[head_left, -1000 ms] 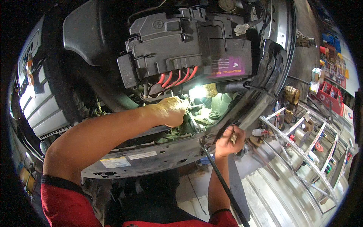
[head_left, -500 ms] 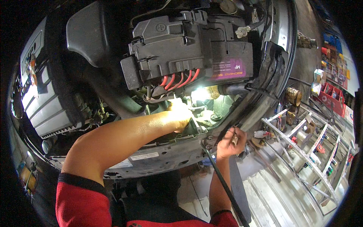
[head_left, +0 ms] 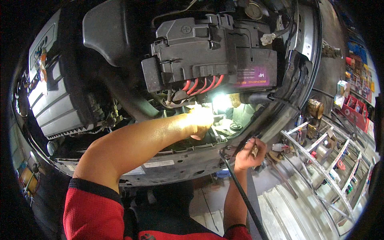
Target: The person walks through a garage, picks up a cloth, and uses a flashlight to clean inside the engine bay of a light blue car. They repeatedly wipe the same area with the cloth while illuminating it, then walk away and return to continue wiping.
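My left hand (head_left: 201, 119) reaches down into the engine bay, just below the red cables (head_left: 200, 85) and the black fuse box cover (head_left: 208, 48). A bright work light (head_left: 221, 100) washes it out, and its fingers curl among the parts, so what they hold is hidden. My right hand (head_left: 249, 155) rests at the car's front panel (head_left: 180, 160), closed on a small thin metal tool (head_left: 255, 150). A black rod (head_left: 244, 200) runs from that panel down past my right forearm. A battery with a purple label (head_left: 252, 76) sits behind the light.
The ribbed grey engine cover (head_left: 52, 104) lies at the left, with a large black intake duct (head_left: 116, 36) above my arm. An aluminium ladder (head_left: 320, 160) with small items on it stands at the right. Red bins (head_left: 354, 108) line the far right wall.
The view has shifted so the engine bay sits further right and closer. My left hand stays by the light, slightly deeper in. My right hand keeps its place at the front panel.
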A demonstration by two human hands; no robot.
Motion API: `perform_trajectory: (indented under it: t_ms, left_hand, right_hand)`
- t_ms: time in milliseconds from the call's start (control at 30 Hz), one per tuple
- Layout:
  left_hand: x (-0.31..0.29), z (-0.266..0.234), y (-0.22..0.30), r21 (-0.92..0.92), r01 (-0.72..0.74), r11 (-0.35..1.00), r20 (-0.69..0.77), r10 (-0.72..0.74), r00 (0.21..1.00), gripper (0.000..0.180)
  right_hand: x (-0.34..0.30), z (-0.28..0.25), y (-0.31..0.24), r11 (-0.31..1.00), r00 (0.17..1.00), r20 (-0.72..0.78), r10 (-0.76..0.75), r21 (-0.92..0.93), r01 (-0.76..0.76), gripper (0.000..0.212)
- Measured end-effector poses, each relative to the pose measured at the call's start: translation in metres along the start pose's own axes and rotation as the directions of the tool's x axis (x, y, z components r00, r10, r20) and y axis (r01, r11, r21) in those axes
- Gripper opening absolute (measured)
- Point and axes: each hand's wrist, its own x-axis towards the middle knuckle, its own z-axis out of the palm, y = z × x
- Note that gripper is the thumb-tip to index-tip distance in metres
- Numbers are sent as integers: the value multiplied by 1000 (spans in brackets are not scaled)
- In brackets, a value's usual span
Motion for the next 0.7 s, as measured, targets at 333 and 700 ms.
perform_trajectory:
  t_ms: [333,700]
  left_hand:
    - [1,7,-27,-596,-315,739,-384,83,920,59]
    - [18,3,-23,-503,-50,863,-41,34,999,52]
  right_hand:
    - [3,-1,-5,999,999,34,-27,-25,28,19]
    - [3,-2,-5,999,999,44,-22,-25,23,20]
